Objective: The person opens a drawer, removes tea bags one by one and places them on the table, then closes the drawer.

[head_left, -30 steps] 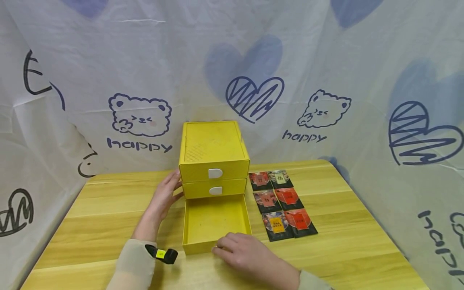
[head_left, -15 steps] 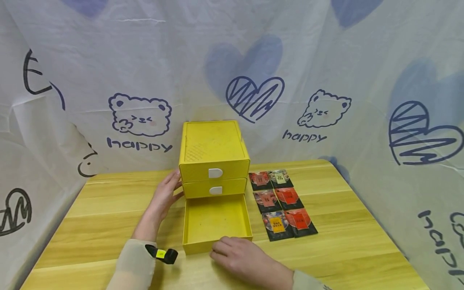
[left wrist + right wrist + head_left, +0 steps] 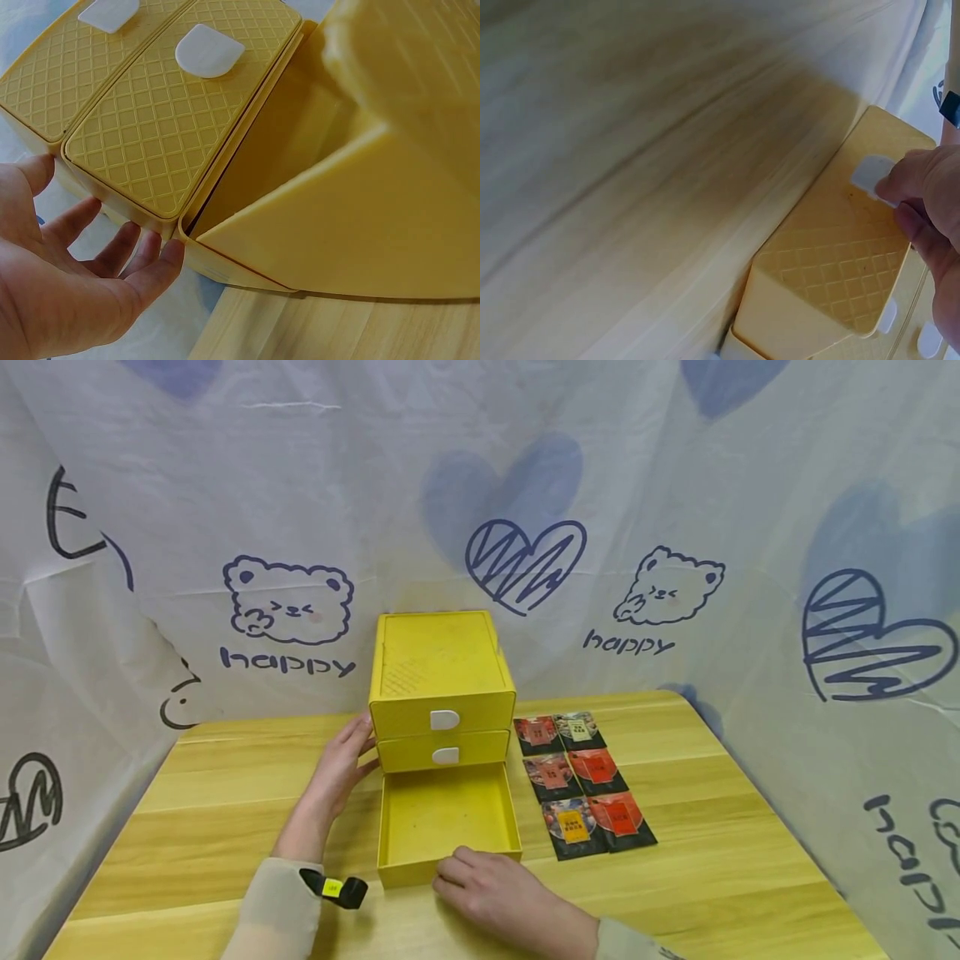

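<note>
A yellow drawer cabinet (image 3: 442,656) stands on the table, its bottom drawer (image 3: 450,814) pulled out with nothing lying in it. The upper two drawers are pushed in, each with a white tab. My left hand (image 3: 345,764) rests against the cabinet's left side; in the left wrist view its fingertips (image 3: 154,262) touch the side wall with fingers loosely bent. At the front of the bottom drawer, my right hand (image 3: 498,889) pinches the white tab handle (image 3: 871,176) between thumb and finger, as the right wrist view shows.
Several black and red food packets (image 3: 596,768) lie in two columns to the right of the cabinet. A printed cloth (image 3: 420,510) hangs behind the wooden table (image 3: 720,860). The left wrist wears a black strap with a yellow label (image 3: 333,887).
My right hand has shifted slightly left and down along the drawer front. The bottom drawer, the left hand and the packets stay where they were.
</note>
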{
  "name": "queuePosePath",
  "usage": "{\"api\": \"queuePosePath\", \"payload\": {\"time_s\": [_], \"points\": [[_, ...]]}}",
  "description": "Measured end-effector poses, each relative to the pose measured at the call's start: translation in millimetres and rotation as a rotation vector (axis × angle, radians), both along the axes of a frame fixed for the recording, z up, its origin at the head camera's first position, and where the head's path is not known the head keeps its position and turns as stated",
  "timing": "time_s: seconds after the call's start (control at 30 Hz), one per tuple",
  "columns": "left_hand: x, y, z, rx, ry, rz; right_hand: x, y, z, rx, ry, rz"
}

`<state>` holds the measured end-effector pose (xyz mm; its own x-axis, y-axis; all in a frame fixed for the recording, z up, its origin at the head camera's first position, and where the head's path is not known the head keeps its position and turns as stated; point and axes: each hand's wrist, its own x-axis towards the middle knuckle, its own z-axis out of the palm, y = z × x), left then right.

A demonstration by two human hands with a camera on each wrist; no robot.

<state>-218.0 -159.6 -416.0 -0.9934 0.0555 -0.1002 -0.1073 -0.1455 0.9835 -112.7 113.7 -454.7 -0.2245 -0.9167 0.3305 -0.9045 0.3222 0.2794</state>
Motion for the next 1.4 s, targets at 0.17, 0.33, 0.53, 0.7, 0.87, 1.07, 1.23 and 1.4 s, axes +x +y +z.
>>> {"api": "queuePosePath", "payload": {"time_s": [0.17,0.33,0.53,0.7,0.87,1.07,1.23,1.4], "points": [[-1.0,1.1,-0.1,0.001,0.0,0.001,-1.8,-1.9,-2.7,-0.005,0.03,-0.001],[-1.3,0.7,-0.6,0.003,-0.007,0.006,-2.2,-2.3,-3.6,-0.008,0.041,0.001],[-0.6,-0.1,-0.4,-0.006,-0.008,0.006,-2.6,-3.1,-4.2,-0.02,0.053,-0.005],[-1.0,0.1,-1.3,-0.008,-0.003,0.003,-3.9,-4.4,-3.3,-0.013,0.044,-0.028],[-1.0,1.6,-2.6,-0.009,-0.003,0.007,-7.5,-6.2,-0.1,0.015,0.05,-0.054],[-0.4,0.3,-2.7,-0.012,-0.013,0.007,-13.1,-8.3,0.9,0.019,0.051,-0.066],[-0.4,-0.7,-1.6,-0.014,-0.016,0.008,-18.6,-10.2,0.4,0.012,0.053,-0.078],[-0.6,-1.3,-1.5,-0.015,-0.015,0.009,-23.2,-11.7,0.9,0.017,0.035,-0.088]]}}
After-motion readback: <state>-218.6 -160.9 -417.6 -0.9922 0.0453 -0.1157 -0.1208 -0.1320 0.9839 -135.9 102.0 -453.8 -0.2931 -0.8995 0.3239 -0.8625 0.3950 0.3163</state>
